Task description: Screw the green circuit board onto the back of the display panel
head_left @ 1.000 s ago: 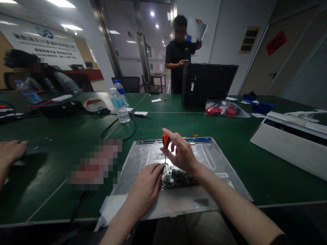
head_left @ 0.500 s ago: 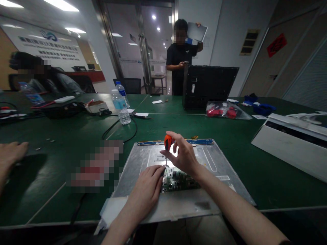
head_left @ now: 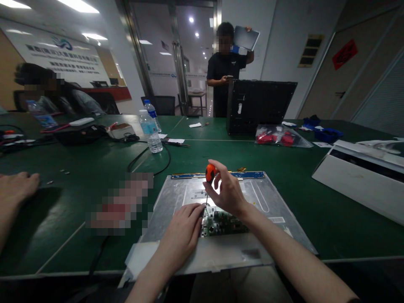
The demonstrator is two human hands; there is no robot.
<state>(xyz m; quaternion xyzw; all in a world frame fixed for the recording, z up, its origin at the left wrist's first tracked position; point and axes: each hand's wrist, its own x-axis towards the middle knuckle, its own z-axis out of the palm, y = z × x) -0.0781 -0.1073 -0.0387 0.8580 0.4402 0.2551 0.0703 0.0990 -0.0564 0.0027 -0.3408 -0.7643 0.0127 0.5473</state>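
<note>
My right hand [head_left: 229, 191] is closed around the orange and black handle of a screwdriver [head_left: 210, 173]. The screwdriver stands nearly upright, its thin shaft reaching down to the upper left corner of a green circuit board [head_left: 221, 223]. My left hand [head_left: 183, 229] lies over the board's left edge, fingers stretched out and fingertips beside the screwdriver's tip. What lies under those fingers is hidden. Beneath both hands is a flat grey metal panel [head_left: 160, 214], with a narrow blue strip [head_left: 252, 175] along its far edge.
Another person's hand [head_left: 19, 187] rests at the left, near small metal bits. Water bottles [head_left: 151, 132], a cable [head_left: 168, 162] and a bag of red parts [head_left: 274, 136] lie beyond the panel. A black casing [head_left: 261, 107] stands before a person [head_left: 225, 67]. A white housing [head_left: 360, 181] sits right.
The screwdriver's handle has tipped slightly toward me and to the right as my right hand's fingers shifted on it. My left hand stays in place. The other person's hand at left reaches further in.
</note>
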